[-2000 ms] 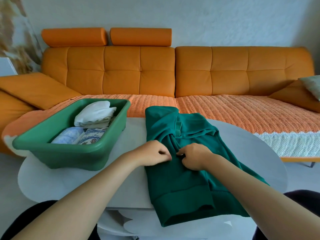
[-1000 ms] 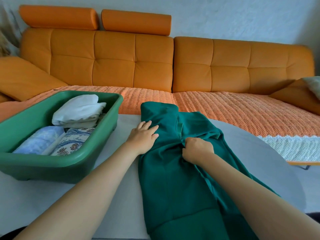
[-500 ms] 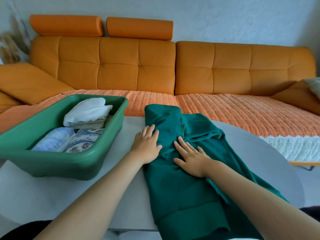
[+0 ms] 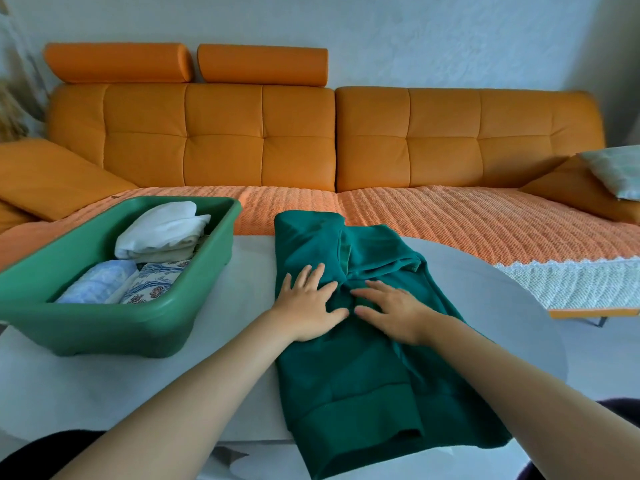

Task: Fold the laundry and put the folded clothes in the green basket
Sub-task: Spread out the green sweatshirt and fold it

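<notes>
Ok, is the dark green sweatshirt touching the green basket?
Apart. The head view shows a strip of bare white table between the dark green sweatshirt and the near wall of the green basket.

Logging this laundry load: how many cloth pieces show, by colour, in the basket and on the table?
Green: 1, the sweater on the table
White: 1, the bundle in the basket; a cream layer beneath may be separate
Light blue: 1, the roll in the basket
Blue floral: 1, the cloth in the basket
Total: 4
</notes>
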`<state>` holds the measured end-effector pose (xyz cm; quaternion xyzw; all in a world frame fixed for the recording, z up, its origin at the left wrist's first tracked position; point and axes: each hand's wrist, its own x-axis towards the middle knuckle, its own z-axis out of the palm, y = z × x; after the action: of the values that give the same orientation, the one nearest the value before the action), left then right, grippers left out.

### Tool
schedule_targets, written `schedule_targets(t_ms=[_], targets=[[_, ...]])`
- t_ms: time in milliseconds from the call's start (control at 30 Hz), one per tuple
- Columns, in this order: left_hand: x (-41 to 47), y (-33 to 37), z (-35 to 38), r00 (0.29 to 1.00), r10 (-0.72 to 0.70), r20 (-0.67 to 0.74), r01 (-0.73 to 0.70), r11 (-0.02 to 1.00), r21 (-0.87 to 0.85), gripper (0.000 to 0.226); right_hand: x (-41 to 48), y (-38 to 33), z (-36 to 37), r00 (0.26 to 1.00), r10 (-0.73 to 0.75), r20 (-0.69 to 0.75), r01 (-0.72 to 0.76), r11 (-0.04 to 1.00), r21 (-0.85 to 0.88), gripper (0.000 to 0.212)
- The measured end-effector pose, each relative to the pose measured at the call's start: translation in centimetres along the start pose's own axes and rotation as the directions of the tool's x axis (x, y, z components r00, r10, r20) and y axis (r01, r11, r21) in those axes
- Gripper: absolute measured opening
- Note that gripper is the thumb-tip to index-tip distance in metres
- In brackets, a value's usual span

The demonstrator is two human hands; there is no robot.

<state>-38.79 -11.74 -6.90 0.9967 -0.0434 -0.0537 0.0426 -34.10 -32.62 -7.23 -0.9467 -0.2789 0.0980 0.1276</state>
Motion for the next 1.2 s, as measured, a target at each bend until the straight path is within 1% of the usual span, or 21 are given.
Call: schedule_targets(t_ms=[33, 100, 167, 233, 367, 433, 500, 633, 700, 733, 833, 900, 933, 967, 1000, 1033, 1067, 1100, 1133, 1167, 1200], targets=[[0.1, 0.8, -0.1, 1.0, 0.013, -0.027, -0.014, 1.0, -0.028, 0.078, -0.2, 0.6, -0.5, 0.995, 0.027, -0.093, -0.031, 0.998, -0.045, 0.056], [0.2, 2.5, 0.1, 1.0, 0.024, 0.006, -0.024, 0.998, -0.064, 0.082, -0.7, 2.1, -1.4, 0.969, 0.12, -0.214, -0.157, 0.974, -0.161, 0.052], [0.4, 4.1, 0.6, 0.997, 0.014, 0.073, -0.011, 0.999, -0.041, 0.086, -1.4, 3.6, -2.0, 0.942, 0.249, -0.225, -0.301, 0.922, -0.241, 0.048], [0.7, 5.0, 1.1, 0.994, -0.005, 0.106, 0.004, 1.0, 0.012, 0.092, -2.0, 5.0, -2.1, 0.916, 0.361, -0.177, -0.398, 0.876, -0.273, 0.042], [1.3, 5.2, 1.6, 0.989, -0.023, 0.147, 0.009, 0.995, 0.101, 0.099, -2.7, 6.5, -1.8, 0.873, 0.457, -0.169, -0.48, 0.866, -0.14, 0.033], [1.4, 5.2, 1.5, 0.987, -0.025, 0.158, 0.007, 0.993, 0.115, 0.101, -3.0, 6.6, -2.3, 0.851, 0.502, -0.152, -0.511, 0.859, -0.022, 0.023], [1.5, 5.3, 1.4, 0.986, -0.027, 0.162, 0.008, 0.993, 0.12, 0.101, -3.3, 6.7, -3.0, 0.836, 0.541, -0.097, -0.539, 0.841, 0.041, 0.012], [1.4, 5.6, 1.2, 0.987, -0.03, 0.157, 0.011, 0.992, 0.123, 0.1, -3.5, 5.7, -4.8, 0.875, 0.48, 0.055, -0.483, 0.864, 0.142, 0.03], [1.2, 5.4, 0.9, 0.986, -0.002, 0.164, -0.011, 0.997, 0.079, 0.101, -3.5, 4.8, -6.0, 0.899, 0.431, 0.073, -0.435, 0.867, 0.243, 0.046], [1.1, 5.2, 0.7, 0.984, 0.023, 0.176, -0.029, 0.999, 0.034, 0.103, -3.5, 4.1, -6.6, 0.911, 0.405, 0.079, -0.408, 0.858, 0.313, 0.048], [-0.1, 4.8, 0.2, 0.963, 0.112, 0.245, -0.097, 0.993, -0.074, 0.116, -3.4, 1.9, -7.9, 0.949, 0.288, 0.126, -0.31, 0.791, 0.527, 0.051], [-0.8, 4.2, -0.5, 0.943, 0.153, 0.295, -0.114, 0.983, -0.146, 0.118, -3.3, 0.0, -8.3, 0.974, 0.186, 0.133, -0.228, 0.748, 0.623, 0.045], [-1.0, 3.8, -1.2, 0.936, 0.171, 0.308, -0.087, 0.959, -0.269, 0.111, -3.2, -1.0, -8.2, 0.98, 0.135, 0.146, -0.198, 0.713, 0.673, 0.044], [-1.2, 3.1, -2.0, 0.941, 0.181, 0.286, -0.033, 0.89, -0.456, 0.095, -3.1, -2.0, -8.0, 0.983, 0.077, 0.166, -0.175, 0.665, 0.726, 0.047], [-1.2, 2.3, -3.0, 0.961, 0.161, 0.223, 0.019, 0.77, -0.638, 0.072, -2.9, -2.9, -7.7, 0.98, 0.021, 0.2, -0.17, 0.613, 0.771, 0.051], [-1.2, 1.3, -4.0, 0.985, 0.07, 0.16, 0.08, 0.634, -0.769, 0.052, -2.7, -3.6, -7.2, 0.967, -0.042, 0.252, -0.186, 0.558, 0.809, 0.052], [-1.2, 0.3, -4.9, 0.987, -0.045, 0.153, 0.156, 0.476, -0.866, 0.042, -2.5, -4.4, -6.7, 0.94, -0.117, 0.319, -0.219, 0.51, 0.832, 0.051], [-1.2, -0.6, -5.4, 0.972, -0.123, 0.201, 0.23, 0.312, -0.922, 0.036, -2.2, -5.1, -6.0, 0.905, -0.182, 0.385, -0.257, 0.487, 0.835, 0.049], [-1.4, -1.2, -5.8, 0.951, -0.16, 0.263, 0.293, 0.212, -0.932, 0.036, -2.0, -5.7, -5.3, 0.866, -0.23, 0.444, -0.287, 0.498, 0.818, 0.049], [-1.8, -1.6, -6.0, 0.933, -0.17, 0.316, 0.347, 0.2, -0.916, 0.039, -1.8, -6.3, -4.6, 0.841, -0.237, 0.487, -0.289, 0.564, 0.773, 0.048], [-2.2, -1.7, -5.8, 0.927, -0.163, 0.338, 0.371, 0.265, -0.89, 0.041, -1.5, -6.6, -4.0, 0.839, -0.213, 0.5, -0.259, 0.652, 0.712, 0.046]])
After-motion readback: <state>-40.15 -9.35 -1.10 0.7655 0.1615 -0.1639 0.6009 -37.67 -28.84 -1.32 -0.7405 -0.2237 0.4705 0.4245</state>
